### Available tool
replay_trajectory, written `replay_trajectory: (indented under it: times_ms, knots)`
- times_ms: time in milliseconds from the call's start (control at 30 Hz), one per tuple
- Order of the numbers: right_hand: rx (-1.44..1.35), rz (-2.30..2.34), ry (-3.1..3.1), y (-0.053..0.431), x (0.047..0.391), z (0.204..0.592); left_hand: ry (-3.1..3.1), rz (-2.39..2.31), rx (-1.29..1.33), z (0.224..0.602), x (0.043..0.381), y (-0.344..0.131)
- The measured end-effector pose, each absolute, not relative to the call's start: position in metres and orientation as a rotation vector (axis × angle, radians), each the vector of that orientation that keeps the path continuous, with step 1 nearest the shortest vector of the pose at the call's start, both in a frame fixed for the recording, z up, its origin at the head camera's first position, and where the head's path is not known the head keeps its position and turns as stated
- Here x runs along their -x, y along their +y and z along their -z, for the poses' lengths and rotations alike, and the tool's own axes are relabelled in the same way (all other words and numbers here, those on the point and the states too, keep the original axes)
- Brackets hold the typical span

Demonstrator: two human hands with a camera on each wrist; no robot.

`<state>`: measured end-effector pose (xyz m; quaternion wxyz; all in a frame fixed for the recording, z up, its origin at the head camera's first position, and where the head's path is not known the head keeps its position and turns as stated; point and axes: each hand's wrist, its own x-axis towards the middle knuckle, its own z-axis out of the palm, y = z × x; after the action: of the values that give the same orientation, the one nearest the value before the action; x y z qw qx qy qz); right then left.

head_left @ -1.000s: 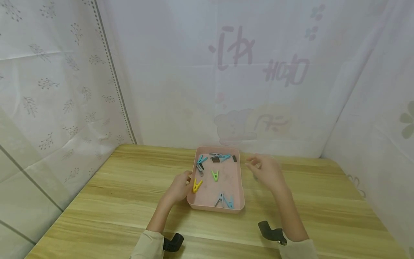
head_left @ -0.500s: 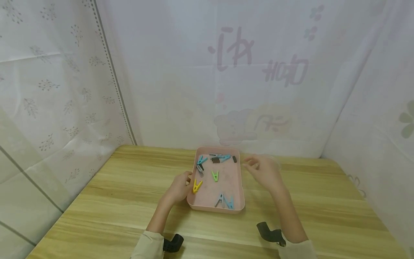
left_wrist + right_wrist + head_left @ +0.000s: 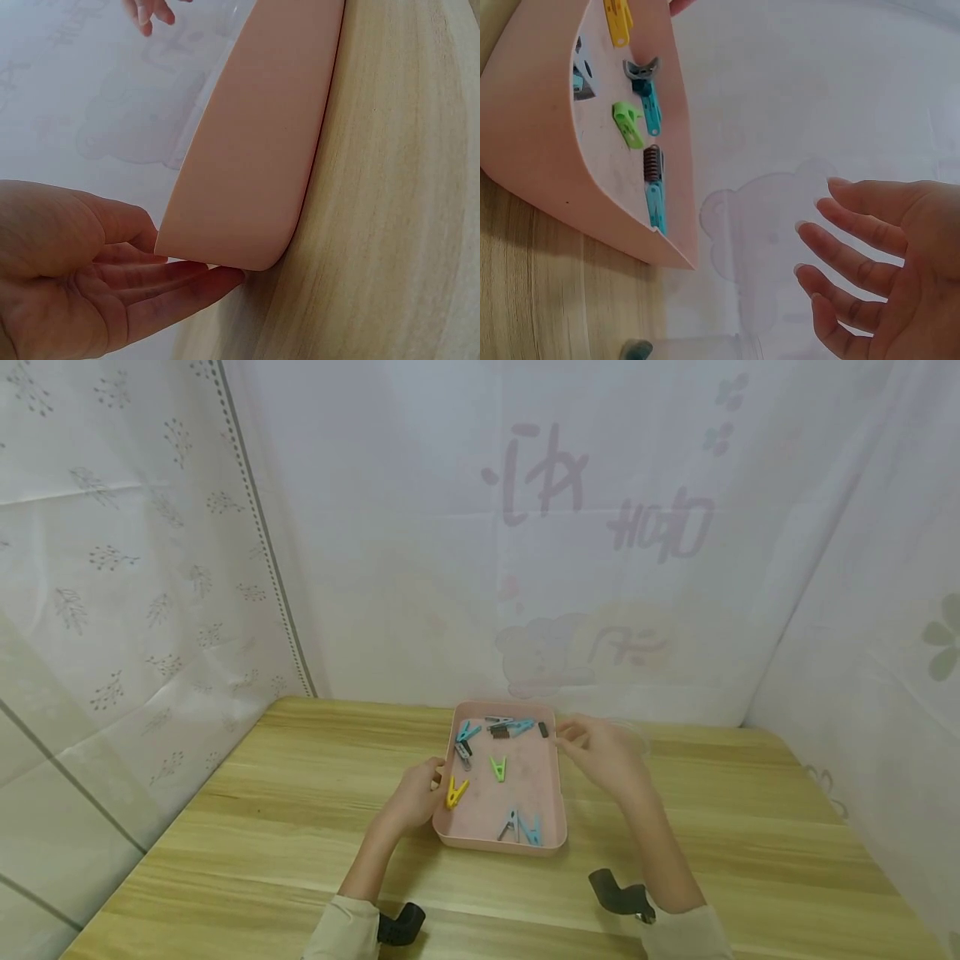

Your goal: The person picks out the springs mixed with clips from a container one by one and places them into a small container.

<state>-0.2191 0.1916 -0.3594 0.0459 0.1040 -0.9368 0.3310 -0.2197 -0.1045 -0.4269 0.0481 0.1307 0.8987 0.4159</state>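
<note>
A pink tray [image 3: 491, 843] stands on the table, holding several small clips. My left hand [image 3: 412, 795] grips its left wall; in the left wrist view the fingers of my left hand [image 3: 90, 277] are bent around the tray's edge. Inside lie a yellow clip [image 3: 456, 792], a green clip [image 3: 498, 767], a light blue clip [image 3: 532, 831] beside a grey clip [image 3: 513, 824], and more blue and grey clips at the far end. A dark ribbed piece [image 3: 653, 163] and a small black piece [image 3: 543, 729] lie there too. My right hand [image 3: 603, 756] hovers by the right rim, fingers loosely bent, holding nothing.
A clear, see-through object [image 3: 705, 349] with a dark end lies on the table beyond my right hand; its kind is hard to tell. The wooden table [image 3: 300, 793] reaches back to a pale printed curtain [image 3: 420, 568]. Black wrist mounts [image 3: 401, 924] are on both forearms.
My right hand has moved a little left, up to the tray's right rim. My left hand, the tray and the clips stay where they were.
</note>
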Motion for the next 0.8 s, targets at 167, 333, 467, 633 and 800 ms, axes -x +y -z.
replay_trajectory:
  times_ms: [167, 333, 467, 633, 800]
  knots:
    - [-0.341, -1.043, -2.879, 0.184, 0.225, 0.359, 2.731, -1.276, -0.398, 0.427, 0.219, -0.105]
    - [-0.362, -0.940, -2.889, 0.175, 0.230, 0.361, 2.728, -1.279, -0.402, 0.427, 0.220, -0.105]
    - [-0.422, -0.873, -2.892, 0.169, 0.232, 0.359, 2.736, -1.273, -0.397, 0.426, 0.220, -0.105]
    - [-0.460, -0.950, -2.922, 0.162, 0.236, 0.357, 2.741, -1.270, -0.393, 0.426, 0.220, -0.105]
    - [-0.452, -1.013, -2.950, 0.155, 0.241, 0.354, 2.744, -1.261, -0.391, 0.427, 0.220, -0.104]
